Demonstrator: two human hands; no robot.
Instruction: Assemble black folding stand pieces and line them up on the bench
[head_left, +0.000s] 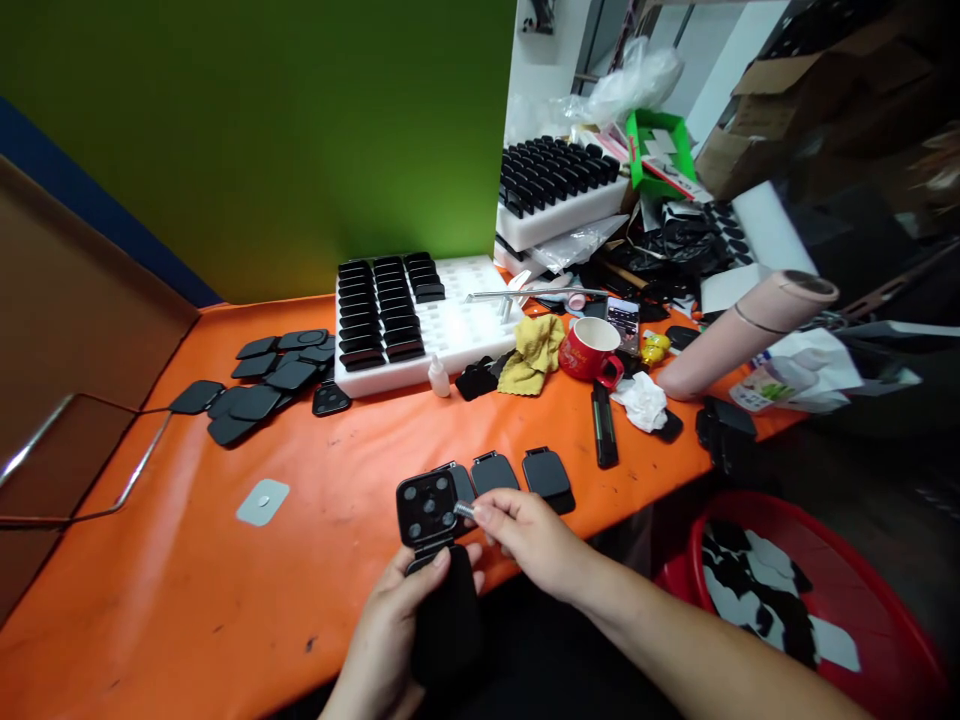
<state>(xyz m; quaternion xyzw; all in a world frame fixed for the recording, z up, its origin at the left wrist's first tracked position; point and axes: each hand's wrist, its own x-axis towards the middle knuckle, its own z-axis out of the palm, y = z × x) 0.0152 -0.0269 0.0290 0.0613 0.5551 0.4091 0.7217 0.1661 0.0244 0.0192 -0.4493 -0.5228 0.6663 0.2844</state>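
My left hand (397, 610) is closed around a black hinged case (448, 615), which stands unfolded. Its square upper flap (426, 525) faces me and shows several round grey spots. Between thumb and fingertips, my right hand (529, 535) pinches a short ribbed silvery rod (464, 510). The rod's tip is at the right edge of the flap; I cannot tell whether it touches. Just behind my hands lie dark square-ended hinged pieces (495, 472), and another such piece (547, 475) is to their right.
A white foam tray (469, 340) with rows of black pieces stands at the back. Black flat plates (259, 400) are piled left, near a pale square sheet (262, 502). A red mug (589, 350), yellow cloth (532, 355) and pink bottle (742, 335) stand right. A red tub (892, 620) is below.
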